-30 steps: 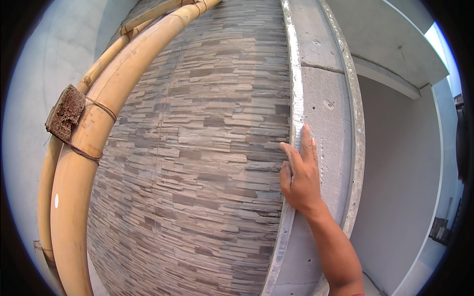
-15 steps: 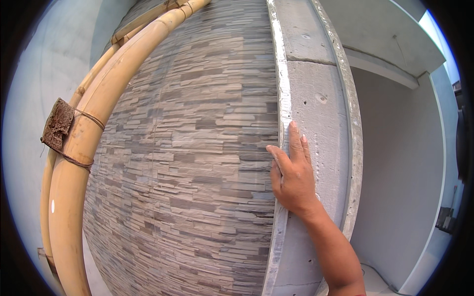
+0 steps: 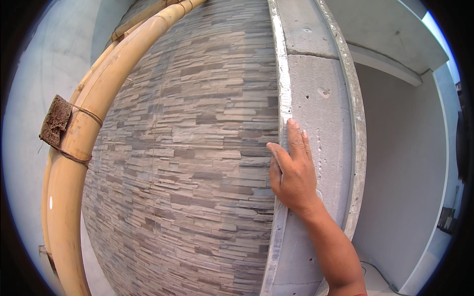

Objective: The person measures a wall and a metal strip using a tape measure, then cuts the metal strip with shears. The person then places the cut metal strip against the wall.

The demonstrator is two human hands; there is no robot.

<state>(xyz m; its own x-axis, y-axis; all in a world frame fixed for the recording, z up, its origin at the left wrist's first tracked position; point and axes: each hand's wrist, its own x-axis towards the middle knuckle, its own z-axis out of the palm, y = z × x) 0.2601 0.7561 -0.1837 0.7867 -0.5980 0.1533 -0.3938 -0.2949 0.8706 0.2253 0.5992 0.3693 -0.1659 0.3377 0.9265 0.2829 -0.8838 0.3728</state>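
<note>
My right hand (image 3: 295,177) rests against a pale edge strip (image 3: 283,89) that runs up the corner between a stone-clad wall (image 3: 197,158) and a grey block column face (image 3: 318,113). Its fingers stretch upward, lying along the strip and the blocks, and the thumb sticks out on the stone side. I see no tool in this hand; its palm is hidden. The strip is whitish and patchy above the fingertips and greyer below the hand. My left hand is out of view.
Thick bamboo poles (image 3: 98,93), tied with cord, curve up the left side in front of the stone wall. A rough brown wood block (image 3: 56,121) is bound to them. Right of the column, a second edge strip (image 3: 358,133) borders a grey plastered recess (image 3: 400,163).
The view has shifted slightly. My right hand stays at nearly the same place on the strip, with the same finger pose.
</note>
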